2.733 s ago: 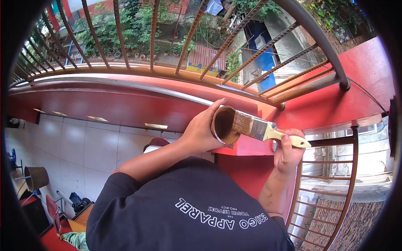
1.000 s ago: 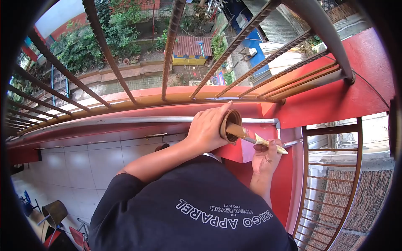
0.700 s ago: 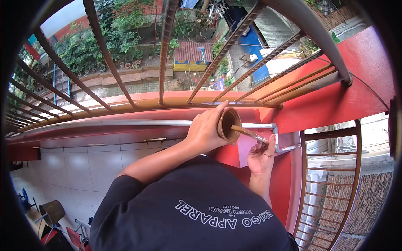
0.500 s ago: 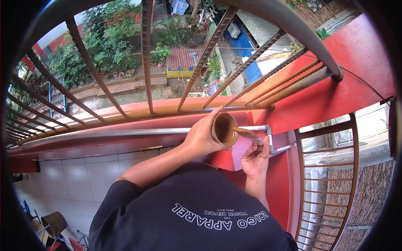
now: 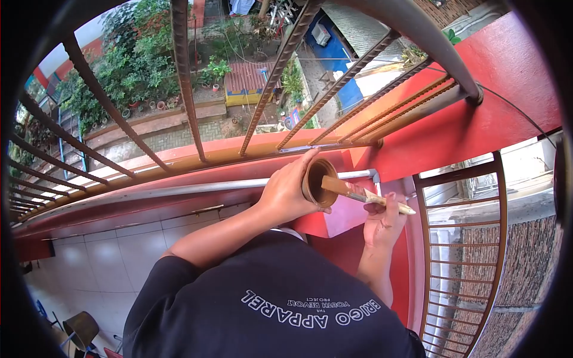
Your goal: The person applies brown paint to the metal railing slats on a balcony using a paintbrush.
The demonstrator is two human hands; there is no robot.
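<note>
My left hand (image 5: 285,192) grips a small round cup (image 5: 316,181) smeared with brown paint, tilted with its mouth toward me. My right hand (image 5: 385,219) holds a paintbrush (image 5: 361,194) by its pale handle. The brush's brown-coated bristles rest inside the cup's mouth. Both hands are just below the brown metal railing (image 5: 185,89), over the red ledge (image 5: 418,149).
A grey pipe (image 5: 179,190) runs along the red ledge under the railing bars. A second brown grille (image 5: 471,250) stands at the right. Far below lie a tiled floor (image 5: 89,262), a garden and rooftops. My dark T-shirt (image 5: 268,298) fills the lower middle.
The brush was drawn out to the cup's rim, then dipped in again. My right hand shifted slightly right and down. The view swung a little left along the railing.
</note>
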